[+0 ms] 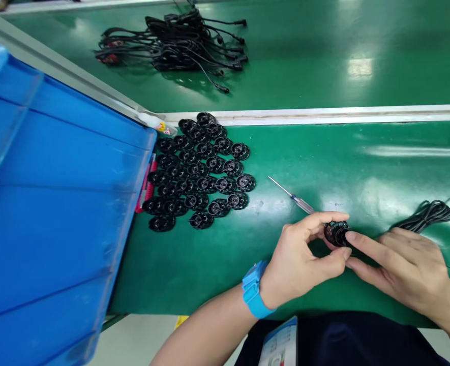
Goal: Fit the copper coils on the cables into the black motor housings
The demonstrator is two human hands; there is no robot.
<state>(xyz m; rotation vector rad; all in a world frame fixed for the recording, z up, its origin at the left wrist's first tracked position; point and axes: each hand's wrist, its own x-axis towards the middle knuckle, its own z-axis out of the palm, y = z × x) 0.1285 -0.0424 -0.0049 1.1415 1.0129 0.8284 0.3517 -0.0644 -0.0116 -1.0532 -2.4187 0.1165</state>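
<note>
In the head view, a small black round plastic part (335, 233) with a ribbed, open rim is held up over the green bench. My left hand (301, 254), with a blue strap on its wrist, grips it between thumb and fingers. From the other side my right hand (408, 267) takes hold of its near end, index finger on top and thumb below. Behind the right hand lies a coiled black cable (426, 216); whether it joins the part is hidden. A screwdriver (300, 202) with a clear handle rests just beyond the left hand.
Many similar black round parts (198, 170) stand grouped at left, beside a large blue bin (57, 203). A red-pink object (148, 188) and a white bottle (156, 123) sit by its edge. Bundled black cables (182, 43) lie beyond the white ledge (304, 116).
</note>
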